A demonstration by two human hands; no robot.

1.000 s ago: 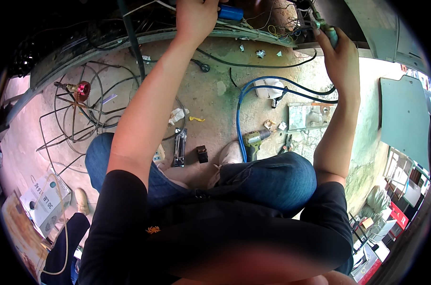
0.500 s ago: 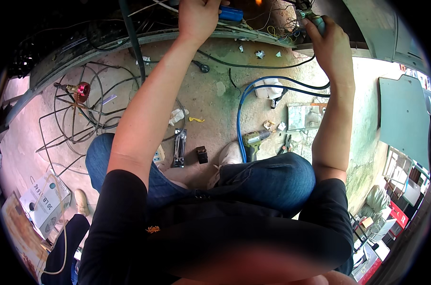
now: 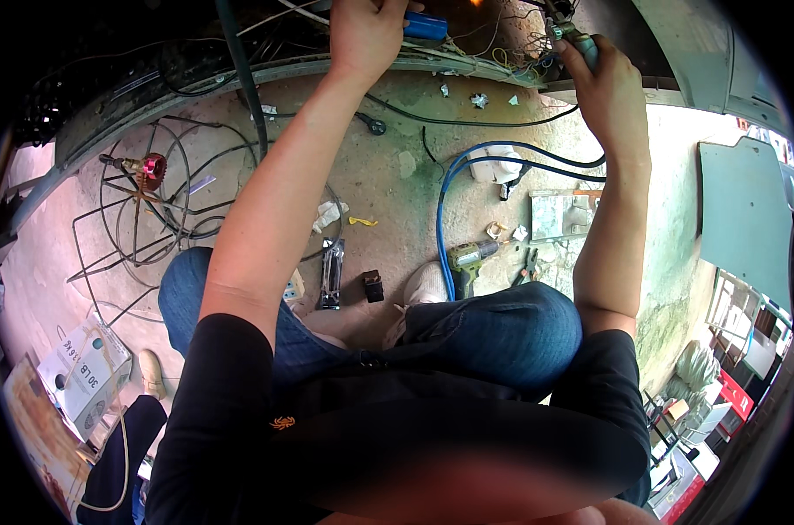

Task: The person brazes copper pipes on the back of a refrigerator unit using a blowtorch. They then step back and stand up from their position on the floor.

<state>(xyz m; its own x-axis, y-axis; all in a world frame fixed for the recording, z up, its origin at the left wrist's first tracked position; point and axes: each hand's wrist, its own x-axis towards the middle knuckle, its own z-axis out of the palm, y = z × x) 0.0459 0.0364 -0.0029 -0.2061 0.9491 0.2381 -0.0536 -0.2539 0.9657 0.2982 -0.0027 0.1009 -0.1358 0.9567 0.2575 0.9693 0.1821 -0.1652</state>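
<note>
My left hand (image 3: 366, 39) reaches to the top edge with its fingers curled closed, partly cut off there. A blue cylinder (image 3: 426, 26) sits right against these fingers; whether they grip it or something thin above it is hidden. Closed around a greenish metal torch handle (image 3: 587, 51) with small valve fittings is my right hand (image 3: 608, 87). Blue hoses (image 3: 502, 145) loop up from my foot and pass behind my right forearm. Between the hands a small orange glow (image 3: 476, 3) shows at the top edge, beside thin loose wires (image 3: 506, 59) in a dark open housing.
On the floor lie a cordless drill (image 3: 472, 258), pliers (image 3: 530, 262), a small black block (image 3: 373, 285), a black plug (image 3: 376, 125) and paper scraps (image 3: 478, 101). Left stands a wire frame (image 3: 134, 249) with a red gauge (image 3: 153, 168); a white carton (image 3: 83, 367) is beyond. Another person's shoe (image 3: 151, 374) shows.
My right hand and the torch handle have shifted very slightly left and down. My left hand has stayed almost still.
</note>
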